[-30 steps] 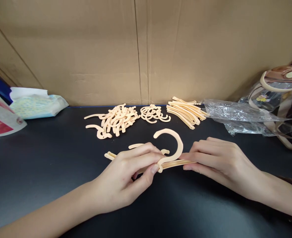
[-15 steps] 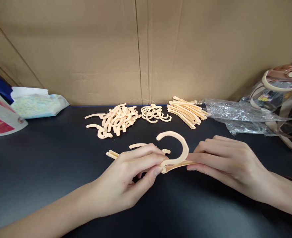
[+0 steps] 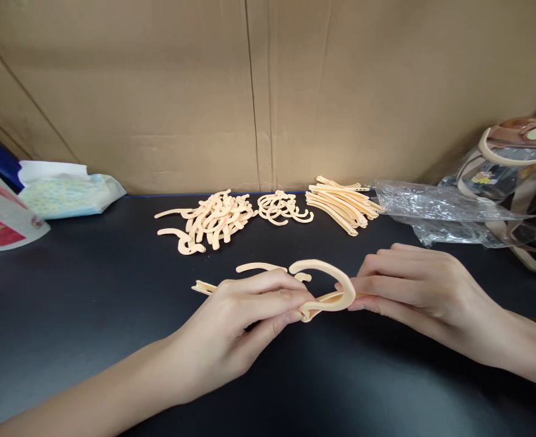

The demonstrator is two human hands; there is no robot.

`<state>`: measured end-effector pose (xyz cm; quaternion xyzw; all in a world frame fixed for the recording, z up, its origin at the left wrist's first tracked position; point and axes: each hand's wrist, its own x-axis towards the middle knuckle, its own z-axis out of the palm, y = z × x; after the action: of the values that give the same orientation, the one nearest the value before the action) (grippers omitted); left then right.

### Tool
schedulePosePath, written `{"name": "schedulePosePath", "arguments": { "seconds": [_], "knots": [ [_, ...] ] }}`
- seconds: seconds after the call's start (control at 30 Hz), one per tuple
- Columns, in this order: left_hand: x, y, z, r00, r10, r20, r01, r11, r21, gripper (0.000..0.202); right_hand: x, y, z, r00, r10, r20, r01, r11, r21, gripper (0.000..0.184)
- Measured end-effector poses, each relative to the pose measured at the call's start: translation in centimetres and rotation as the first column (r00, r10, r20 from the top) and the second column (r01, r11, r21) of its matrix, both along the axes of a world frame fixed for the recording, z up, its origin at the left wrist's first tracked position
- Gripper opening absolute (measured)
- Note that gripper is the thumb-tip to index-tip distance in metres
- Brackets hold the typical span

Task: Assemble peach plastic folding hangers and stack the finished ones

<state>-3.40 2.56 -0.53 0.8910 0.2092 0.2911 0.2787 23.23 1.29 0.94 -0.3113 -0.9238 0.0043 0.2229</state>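
Observation:
My left hand (image 3: 254, 321) is closed, thumb and fingers pinching the base of a cream plastic hanger hook (image 3: 348, 285) where it meets a hanger arm (image 3: 329, 298). The hook's open curve leans to the right above the arm. My right hand (image 3: 413, 297) is closed on the arm's other end, which its fingers mostly cover. Behind my left hand a curved piece (image 3: 256, 267) lies on the black table, partly hidden. The end of another slender cream piece (image 3: 203, 287) sticks out left of that hand; its remainder is hidden.
Toward the back lie a heap of curved pieces (image 3: 222, 218), a smaller heap of hooks (image 3: 281, 207) and a stack of hanger arms (image 3: 343, 203). Clear plastic bags (image 3: 431, 209) and a strapped bottle (image 3: 508, 158) are right. A tissue pack (image 3: 71, 191) and paper cup (image 3: 8, 212) stand left.
The hook has tipped down and to the right, lower over the arm. My right hand has shifted slightly, and both hands still hold the joined pieces.

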Motion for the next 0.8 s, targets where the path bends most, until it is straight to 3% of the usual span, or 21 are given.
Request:
{"name": "schedulePosePath", "arguments": {
  "seconds": [0.3, 0.47, 0.8],
  "knots": [
    [-0.08, -0.13, 0.1, 1.0, -0.01, 0.023, 0.01, 1.0, -0.004, 0.026, 0.25, -0.05, 0.02, 0.999, 0.009, -0.036, -0.012, 0.995, -0.098, 0.023],
    [-0.15, 0.24, -0.29, 0.995, 0.079, 0.057, -0.082, 0.995, 0.052, 0.031, 0.29, -0.11, -0.41, 0.995, -0.027, -0.095, 0.006, 0.977, -0.213, 0.016],
    [0.44, 0.43, -0.33, 0.987, 0.054, 0.152, -0.062, 0.997, 0.045, 0.035, -0.02, -0.04, -0.52, 0.981, -0.113, -0.157, 0.061, 0.951, -0.303, 0.015]
  ]
}}
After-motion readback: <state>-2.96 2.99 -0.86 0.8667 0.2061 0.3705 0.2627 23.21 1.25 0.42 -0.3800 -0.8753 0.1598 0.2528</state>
